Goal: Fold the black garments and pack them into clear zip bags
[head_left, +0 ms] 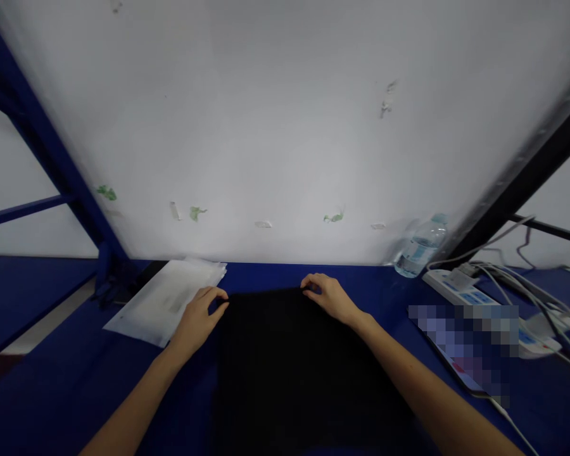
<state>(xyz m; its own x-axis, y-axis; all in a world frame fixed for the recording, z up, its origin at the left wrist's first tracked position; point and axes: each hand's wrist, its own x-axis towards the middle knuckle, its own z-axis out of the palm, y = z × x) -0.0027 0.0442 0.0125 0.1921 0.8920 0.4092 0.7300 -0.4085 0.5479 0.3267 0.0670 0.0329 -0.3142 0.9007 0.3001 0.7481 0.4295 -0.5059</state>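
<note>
- Black cloth (275, 373): laid on blue table (266, 277); uneven pull could skew its far edge.
- Left hand (199, 316), right hand (331, 299): each pinching a far corner; weak grip could slip.
- Whitish packet (166, 301): beside left hand; outward sweep could shift it.

Odds and ends to my right
I see a clear plastic bottle (415, 256) with a pale blue cap (439, 218) near a white wall (266, 139); beside it, a long white power strip (486, 299) with blue sockets (473, 296).
</note>
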